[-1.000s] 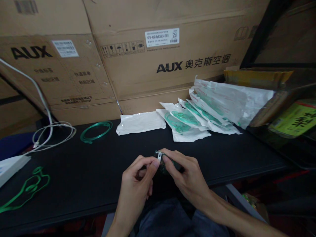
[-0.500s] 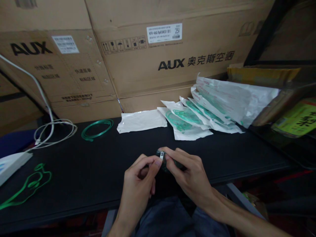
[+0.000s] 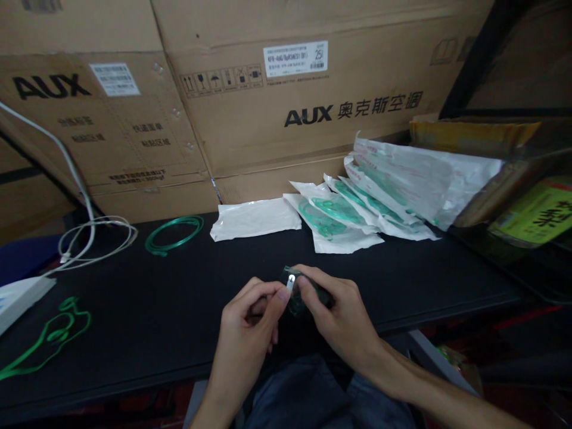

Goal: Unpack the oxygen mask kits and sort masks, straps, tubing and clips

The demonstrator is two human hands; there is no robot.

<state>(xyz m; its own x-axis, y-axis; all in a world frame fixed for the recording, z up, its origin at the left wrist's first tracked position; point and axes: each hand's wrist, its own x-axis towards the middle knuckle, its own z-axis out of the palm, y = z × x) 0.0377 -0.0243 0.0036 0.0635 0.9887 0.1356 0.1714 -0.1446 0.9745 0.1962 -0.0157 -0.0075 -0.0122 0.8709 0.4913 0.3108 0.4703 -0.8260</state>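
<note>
Near the front edge of the black table, my right hand point(image 3: 339, 310) is closed around a clear dark-green plastic mask point(image 3: 297, 305), much of it hidden by the fingers. A small silvery metal nose clip point(image 3: 291, 282) with a hole at its tip stands out at the mask's upper left side. Thumb and forefinger of my left hand point(image 3: 257, 316) pinch the lower end of this clip. Behind the hands lie a flat white pouch point(image 3: 257, 219) and several white pouches point(image 3: 328, 223) with green tubing showing through.
A coil of green tubing point(image 3: 174, 235) lies at the back left, beside a white cable point(image 3: 96, 238). Green elastic straps point(image 3: 56, 336) rest at the left front. Large cardboard boxes point(image 3: 250, 137) form a wall behind the table point(image 3: 147, 310). A yellow-green packet point(image 3: 531, 217) is at the right.
My right fingers have shifted slightly, so more of the mask and the clip's tip show. My left hand keeps its pinch. The view has moved slightly.
</note>
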